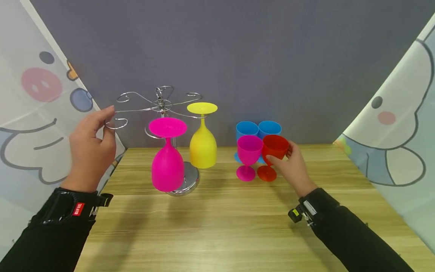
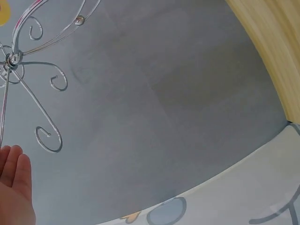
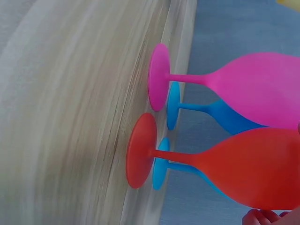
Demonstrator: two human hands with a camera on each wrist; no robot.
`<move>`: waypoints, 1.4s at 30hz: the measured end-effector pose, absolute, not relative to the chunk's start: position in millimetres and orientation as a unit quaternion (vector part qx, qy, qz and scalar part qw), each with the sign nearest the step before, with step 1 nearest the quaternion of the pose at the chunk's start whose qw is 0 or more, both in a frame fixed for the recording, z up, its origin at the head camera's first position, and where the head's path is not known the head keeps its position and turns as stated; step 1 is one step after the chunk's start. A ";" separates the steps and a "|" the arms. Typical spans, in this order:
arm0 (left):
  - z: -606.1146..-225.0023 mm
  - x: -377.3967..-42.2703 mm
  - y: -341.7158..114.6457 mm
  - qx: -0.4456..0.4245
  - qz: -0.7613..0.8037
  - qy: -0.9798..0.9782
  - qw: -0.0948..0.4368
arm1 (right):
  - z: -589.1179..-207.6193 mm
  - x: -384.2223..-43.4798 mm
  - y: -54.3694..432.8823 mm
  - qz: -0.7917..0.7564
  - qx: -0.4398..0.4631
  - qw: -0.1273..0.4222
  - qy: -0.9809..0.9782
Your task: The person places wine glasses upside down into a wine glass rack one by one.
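A metal wine glass rack [image 1: 162, 102] with curled wire arms stands on a round base [image 1: 190, 178] at the left of the table. In the head view my left hand [image 1: 91, 147] pinches the curled end of one arm; its grip is mostly hidden in the left wrist view. A pink goblet [image 1: 167, 166] and a yellow goblet [image 1: 203, 145] hang upside down by their feet from the rack. At the right, my right hand [image 1: 293, 166] holds the bowl of an upright red goblet [image 1: 274, 145], whose foot is at the tabletop.
Left of the red goblet stands another pink goblet [image 1: 249, 149]. Two blue goblets [image 1: 270, 128] stand upright close behind these. The wooden table [image 1: 217, 226] meets a grey panel [image 1: 272, 56] at its back, with cartoon-printed sheets [image 1: 404, 124] along both sides.
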State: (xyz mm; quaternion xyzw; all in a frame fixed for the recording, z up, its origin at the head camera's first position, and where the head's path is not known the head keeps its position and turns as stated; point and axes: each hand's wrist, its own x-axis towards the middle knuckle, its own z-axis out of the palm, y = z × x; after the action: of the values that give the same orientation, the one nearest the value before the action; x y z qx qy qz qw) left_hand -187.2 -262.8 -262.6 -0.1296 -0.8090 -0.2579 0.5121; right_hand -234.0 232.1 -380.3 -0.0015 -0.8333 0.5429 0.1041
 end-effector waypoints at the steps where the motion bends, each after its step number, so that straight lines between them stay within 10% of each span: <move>1: -261.6 -187.4 -261.9 -0.132 -0.262 -0.807 0.513 | -380.3 -235.0 232.1 0.545 -0.002 0.104 -0.832; 42: -262.0 -176.1 -243.3 -0.133 -0.289 -0.785 0.532 | -381.0 -210.1 245.3 0.570 -0.026 0.110 -0.814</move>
State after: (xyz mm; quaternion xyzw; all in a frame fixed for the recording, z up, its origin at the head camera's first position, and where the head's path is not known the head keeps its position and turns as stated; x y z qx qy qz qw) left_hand -176.1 -243.3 -262.0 -0.1330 -0.7848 -0.2890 0.5319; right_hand -210.1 245.3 -381.0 -0.0257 -0.8138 0.5701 0.1103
